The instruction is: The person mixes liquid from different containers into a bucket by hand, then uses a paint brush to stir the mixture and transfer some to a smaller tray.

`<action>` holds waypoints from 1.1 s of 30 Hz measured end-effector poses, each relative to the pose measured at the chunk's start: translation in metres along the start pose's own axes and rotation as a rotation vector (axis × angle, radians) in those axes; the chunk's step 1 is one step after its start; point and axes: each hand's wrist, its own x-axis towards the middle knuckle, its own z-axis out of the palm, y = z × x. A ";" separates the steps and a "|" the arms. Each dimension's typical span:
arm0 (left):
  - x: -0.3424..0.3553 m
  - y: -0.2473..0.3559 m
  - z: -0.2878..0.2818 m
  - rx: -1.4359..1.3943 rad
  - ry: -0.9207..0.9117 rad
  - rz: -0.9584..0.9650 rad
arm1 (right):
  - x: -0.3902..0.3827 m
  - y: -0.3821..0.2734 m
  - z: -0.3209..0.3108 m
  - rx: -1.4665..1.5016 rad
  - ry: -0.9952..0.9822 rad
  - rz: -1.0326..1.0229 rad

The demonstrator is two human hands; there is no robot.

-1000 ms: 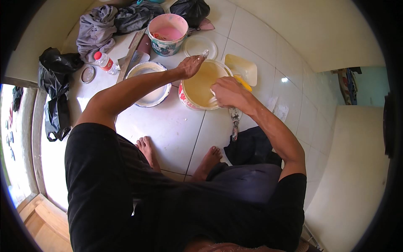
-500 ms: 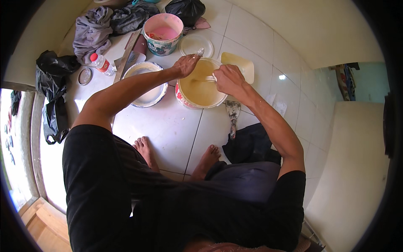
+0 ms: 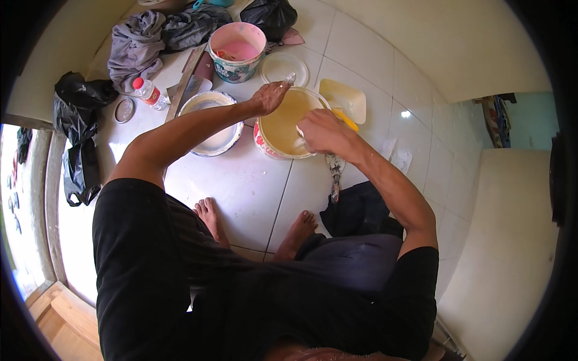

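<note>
A white bucket with red marks (image 3: pixel 265 139) stands on the tiles before me, holding a pale yellow mixture (image 3: pixel 286 123). My left hand (image 3: pixel 272 97) is at its far left rim, closed on the edge, with a whitish coating at one fingertip. Over the bucket's right side, my right hand (image 3: pixel 325 131) is wrapped round a tool with a yellow handle end (image 3: pixel 346 119). Its white lower part points into the mixture; the tool's exact kind is hidden by my fingers.
Left of the bucket sits a basin (image 3: pixel 220 141) with whitish contents. A pink-lined bucket (image 3: pixel 236 60), a round lid (image 3: pixel 283 67) and a cream tray (image 3: pixel 349 99) lie beyond. A scraper (image 3: pixel 335 180), dark cloth (image 3: pixel 355 210), bottle (image 3: pixel 147 93) and black bags (image 3: pixel 78 108) lie around.
My right hand has swung down and nearer with the tool, and the yellow handle end now shows. The left hand keeps its place at the rim.
</note>
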 end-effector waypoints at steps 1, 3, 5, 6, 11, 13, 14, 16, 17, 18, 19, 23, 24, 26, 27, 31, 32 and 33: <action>-0.001 -0.004 0.003 0.012 0.052 0.054 | 0.004 0.000 -0.001 0.041 0.001 -0.007; -0.003 -0.001 0.001 0.005 0.020 0.010 | 0.005 0.010 0.007 0.017 0.236 0.049; 0.000 0.012 -0.001 -0.039 -0.044 -0.029 | -0.007 0.020 0.015 -0.026 0.249 0.082; 0.003 0.009 -0.002 -0.067 -0.081 -0.063 | -0.009 0.018 0.010 -0.054 0.156 0.063; 0.000 -0.006 0.002 -0.046 0.002 -0.021 | 0.005 0.014 0.000 0.050 0.010 0.050; 0.002 0.007 0.000 -0.021 -0.029 -0.051 | 0.001 0.030 0.010 -0.008 0.166 0.157; 0.003 0.011 0.002 -0.049 -0.050 -0.045 | -0.005 0.036 0.021 -0.087 0.187 0.157; 0.001 0.001 -0.001 -0.086 -0.071 -0.062 | -0.004 0.020 0.009 -0.046 0.035 0.098; 0.001 -0.003 -0.003 -0.033 -0.060 -0.041 | -0.003 0.014 0.003 -0.027 -0.042 0.068; 0.002 -0.004 -0.001 0.012 -0.057 -0.012 | -0.003 0.013 0.001 0.021 0.022 0.102; 0.002 -0.004 0.001 0.058 -0.054 0.016 | 0.000 0.014 0.000 0.069 0.086 0.135; 0.003 0.011 0.001 -0.006 -0.025 0.001 | -0.007 0.035 0.020 -0.067 0.104 0.210; 0.002 0.011 -0.002 -0.054 -0.041 -0.039 | -0.006 0.029 0.016 -0.006 0.049 0.189; 0.001 0.002 -0.002 -0.063 -0.017 -0.034 | -0.005 0.012 0.003 0.111 -0.063 0.137; 0.001 -0.002 0.000 -0.028 0.017 0.017 | -0.003 0.013 0.004 0.113 0.017 0.173; 0.003 0.000 0.001 0.013 -0.006 0.013 | -0.007 0.024 0.017 0.042 0.109 0.195; 0.003 0.007 0.001 -0.030 -0.029 -0.007 | -0.011 0.027 0.021 0.006 0.073 0.171; 0.003 0.009 -0.004 -0.065 -0.043 -0.037 | -0.009 0.022 0.014 0.059 0.040 0.170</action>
